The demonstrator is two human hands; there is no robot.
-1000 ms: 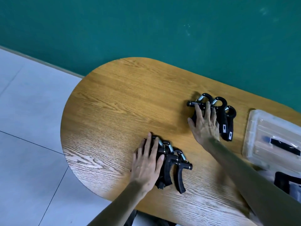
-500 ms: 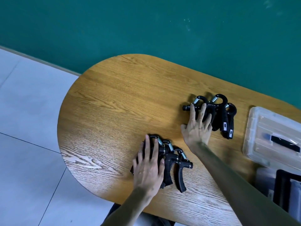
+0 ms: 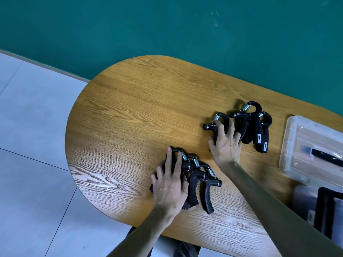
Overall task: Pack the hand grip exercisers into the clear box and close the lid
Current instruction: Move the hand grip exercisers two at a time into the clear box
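Observation:
Two heaps of black hand grip exercisers with silver springs lie on the wooden table. My left hand rests flat on the near heap, fingers straight over its curved tops. My right hand lies with spread fingers on a single exerciser, which sits apart, just left of the far heap. The clear lid, with a black handle, lies on the table at the right. The clear box shows at the lower right edge, cut off, with dark items inside.
The table has a rounded left end, with grey tiled floor below it. A green wall runs behind the table. My right forearm crosses the table's near right part.
My right hand has drawn one exerciser leftward, away from the far heap. My left hand stays on the near heap, barely shifted.

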